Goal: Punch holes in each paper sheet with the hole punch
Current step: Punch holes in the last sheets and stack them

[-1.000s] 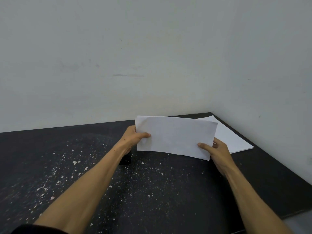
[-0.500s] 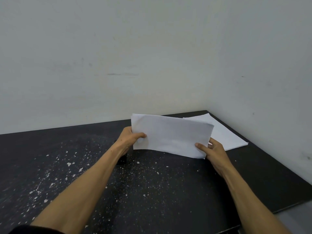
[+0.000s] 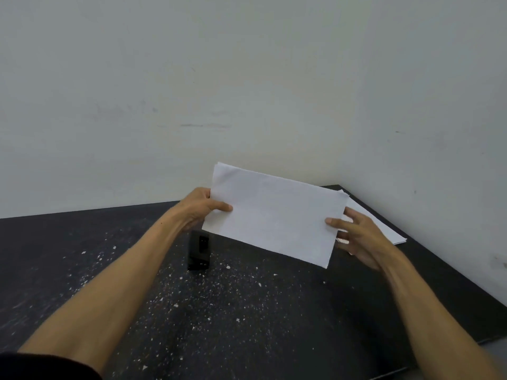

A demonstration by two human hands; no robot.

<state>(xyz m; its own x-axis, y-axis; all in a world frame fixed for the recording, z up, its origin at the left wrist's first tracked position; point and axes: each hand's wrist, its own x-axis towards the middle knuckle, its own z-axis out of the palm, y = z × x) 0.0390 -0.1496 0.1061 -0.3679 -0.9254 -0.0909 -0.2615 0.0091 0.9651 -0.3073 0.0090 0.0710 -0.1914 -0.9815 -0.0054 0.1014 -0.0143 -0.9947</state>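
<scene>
My left hand (image 3: 201,208) grips the left edge of a folded white paper sheet (image 3: 274,215), thumb on its front. The sheet is held in the air, tilted down to the right. My right hand (image 3: 359,237) is at the sheet's right edge with fingers spread; only the thumb tip overlaps the paper. A small black hole punch (image 3: 199,252) stands on the black table (image 3: 82,256), just below my left hand and the sheet's lower left corner.
A stack of white paper sheets (image 3: 384,229) lies in the table's far right corner against the wall, partly hidden by the held sheet. White paper bits (image 3: 175,305) are scattered over the tabletop. Walls close the back and right side.
The sheet has risen and tilted, uncovering the hole punch beneath it. My right hand has loosened its grip on the lower right corner and spread its fingers.
</scene>
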